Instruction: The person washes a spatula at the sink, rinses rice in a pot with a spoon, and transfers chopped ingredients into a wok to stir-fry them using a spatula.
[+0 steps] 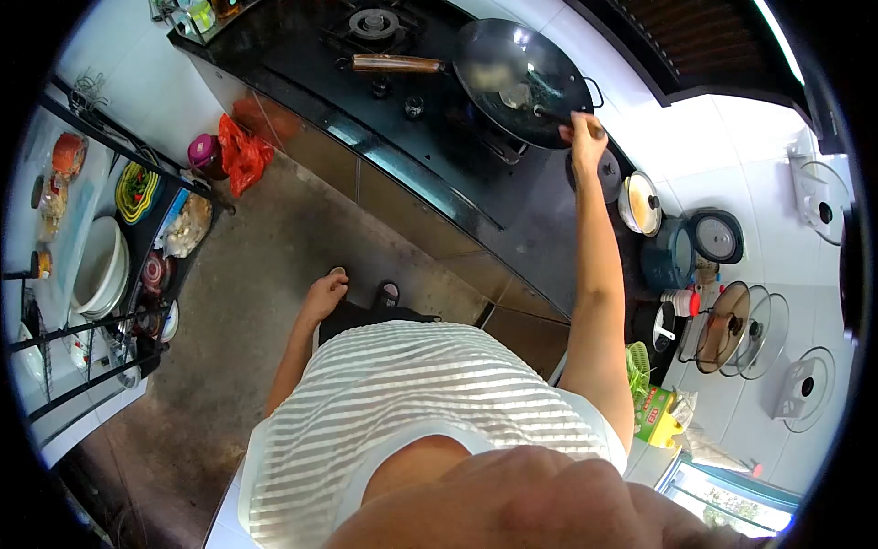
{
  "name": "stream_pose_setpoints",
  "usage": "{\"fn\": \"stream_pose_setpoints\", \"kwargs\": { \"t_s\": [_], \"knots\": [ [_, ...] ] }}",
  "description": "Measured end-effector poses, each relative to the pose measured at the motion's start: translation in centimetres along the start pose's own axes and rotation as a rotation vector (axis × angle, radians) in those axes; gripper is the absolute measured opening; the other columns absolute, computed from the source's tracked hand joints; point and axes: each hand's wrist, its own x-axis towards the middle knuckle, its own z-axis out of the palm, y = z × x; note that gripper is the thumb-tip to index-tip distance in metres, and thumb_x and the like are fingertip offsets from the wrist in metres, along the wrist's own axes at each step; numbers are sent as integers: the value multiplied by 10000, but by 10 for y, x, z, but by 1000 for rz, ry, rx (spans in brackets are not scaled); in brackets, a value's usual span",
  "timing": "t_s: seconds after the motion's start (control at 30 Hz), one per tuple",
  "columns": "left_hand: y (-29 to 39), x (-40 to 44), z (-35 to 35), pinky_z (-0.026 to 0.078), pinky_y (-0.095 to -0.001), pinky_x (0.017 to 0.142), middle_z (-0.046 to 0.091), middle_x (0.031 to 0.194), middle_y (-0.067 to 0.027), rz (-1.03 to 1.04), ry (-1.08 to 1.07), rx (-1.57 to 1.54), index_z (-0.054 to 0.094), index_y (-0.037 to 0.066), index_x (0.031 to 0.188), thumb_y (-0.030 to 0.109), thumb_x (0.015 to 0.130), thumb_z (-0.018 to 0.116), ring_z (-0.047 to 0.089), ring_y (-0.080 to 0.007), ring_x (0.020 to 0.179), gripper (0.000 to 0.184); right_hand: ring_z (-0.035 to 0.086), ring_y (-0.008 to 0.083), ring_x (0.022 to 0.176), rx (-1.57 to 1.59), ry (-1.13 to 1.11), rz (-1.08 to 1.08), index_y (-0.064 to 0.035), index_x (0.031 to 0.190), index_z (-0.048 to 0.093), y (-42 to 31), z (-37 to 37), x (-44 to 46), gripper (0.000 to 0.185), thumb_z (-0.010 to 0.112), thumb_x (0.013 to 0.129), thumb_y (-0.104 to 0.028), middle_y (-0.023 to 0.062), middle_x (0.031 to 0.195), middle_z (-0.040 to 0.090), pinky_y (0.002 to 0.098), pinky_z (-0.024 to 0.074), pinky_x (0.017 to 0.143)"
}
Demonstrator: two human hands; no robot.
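A black wok [476,55] with a wooden handle [398,63] sits over a burner on the stove. Something pale and blurred, perhaps steam or oil, shows on its left inner side. My right hand [585,137] is closed around the dark handle of a spatula [549,113], at the wok's near right rim. The spatula's metal head rests low inside the wok, its outline unclear against the shine. My left hand [325,295] hangs low at my side above the floor, fingers loosely curled, with no object visible in it.
A second burner [373,25] lies left of the wok. Along the counter to the right stand a lidded pot [640,203], a blue container [668,254] and a rice-cooker-like pot [654,325]. Glass lids [722,327] hang on the wall. A shelf rack with bowls [99,265] stands left.
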Motion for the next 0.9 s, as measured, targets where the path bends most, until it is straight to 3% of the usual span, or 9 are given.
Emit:
{"fn": "stream_pose_setpoints", "kwargs": {
  "t_s": [0.07, 0.23, 0.33, 0.47, 0.57, 0.73, 0.9],
  "knots": [
    [-5, -2, 3, 450, -310, 706, 609, 882, -126, 15, 3, 22, 566, 12, 989, 175, 761, 547, 586, -219, 795, 281, 570, 147, 509, 12, -46, 88, -19, 761, 560, -18, 11, 17, 174, 604, 755, -188, 71, 635, 574, 243, 473, 490],
    [-1, -16, 12, 441, -313, 732, 604, 909, -127, 20, 52, -47, 571, 29, 989, 178, 762, 545, 576, -221, 832, 272, 589, 171, 520, -79, -221, 223, 36, 793, 556, -89, -25, 55, 335, 601, 741, -292, 128, 687, 587, 240, 498, 467],
    [1, -23, 17, 441, -314, 727, 603, 905, -122, -55, 41, -5, 571, 42, 992, 192, 766, 544, 574, -222, 829, 273, 587, 178, 511, -46, -280, 249, 60, 786, 546, -87, -19, 56, 385, 592, 745, -320, 143, 688, 583, 237, 502, 455],
    [16, -30, 25, 441, -314, 725, 604, 891, -116, -140, 6, 28, 565, 46, 999, 212, 768, 547, 573, -221, 825, 285, 588, 197, 527, 202, -64, 208, 38, 762, 528, -37, 26, 53, 330, 595, 758, -285, 148, 665, 574, 271, 513, 483],
    [-6, -20, 26, 440, -310, 714, 606, 867, -112, -84, -4, 9, 565, 50, 999, 202, 771, 555, 570, -216, 803, 274, 596, 212, 526, 165, 45, 189, 47, 750, 533, -38, 29, 65, 299, 618, 746, -240, 147, 661, 575, 255, 505, 454],
    [-28, -6, 10, 434, -279, 654, 589, 783, -79, -87, 30, -105, 570, 42, 976, 153, 771, 550, 547, -154, 715, 234, 571, 165, 485, -249, -182, 183, 39, 772, 558, -101, -13, 73, 383, 635, 696, -329, 124, 706, 579, 213, 477, 417],
    [-30, 28, -13, 438, -279, 641, 591, 753, -79, 36, -42, -105, 570, 31, 956, 146, 758, 544, 551, -152, 693, 230, 585, 170, 534, -136, -126, 237, 11, 808, 559, -78, 8, 64, 287, 610, 725, -259, 109, 737, 584, 243, 498, 464]
  ]
}}
